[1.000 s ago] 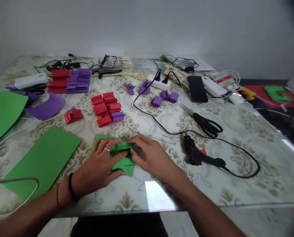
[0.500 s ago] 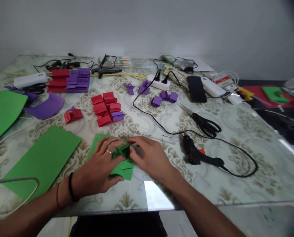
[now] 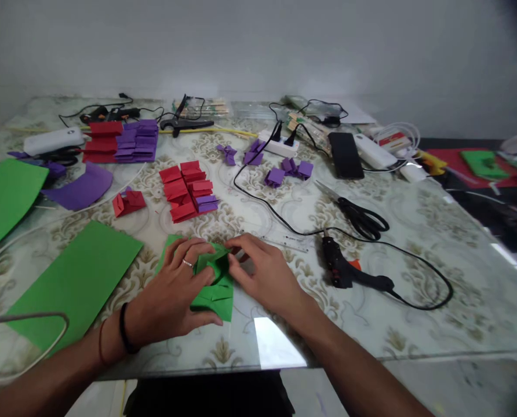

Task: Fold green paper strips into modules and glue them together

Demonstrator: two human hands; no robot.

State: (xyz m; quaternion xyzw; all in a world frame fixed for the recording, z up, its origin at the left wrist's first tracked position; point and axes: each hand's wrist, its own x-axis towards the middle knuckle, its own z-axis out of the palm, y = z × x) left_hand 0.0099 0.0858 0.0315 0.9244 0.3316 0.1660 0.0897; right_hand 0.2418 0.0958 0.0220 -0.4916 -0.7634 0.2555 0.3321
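Paper (image 3: 221,289), green and part-folded, lies on the patterned table (image 3: 415,324) beneath and between the two hands, its near flap exposed beside the left thumb. Left hand (image 3: 171,295) is palm down, fingers loosely spread and bent over the far-left part of the piece; its thumb stands apart by the near edge, and nothing is seen gripped between thumb and fingers. Right hand (image 3: 267,275) has thumb and index finger close together at the far-right edge of the fold, apparently pinching it; the pressure applied cannot be determined. Change noted: against half a second ago, the left index finger has drawn back slightly, opening more of the fold's interior to view, and the flap's near edge sits a little closer to the body. The right-hand pinch remains at the same corner. Finding: the fold is judged raised rather than flattened, so creasing is probably incomplete, with the left hand steadying and the right controlling the edge. Adjacent items: flat green sheet (image 3: 80,278) left of the left hand; red-and-purple paper block (image 3: 184,194) beyond both hands; glue gun (image 3: 339,263) and scissors (image 3: 363,219) right of the right hand, neither touched.
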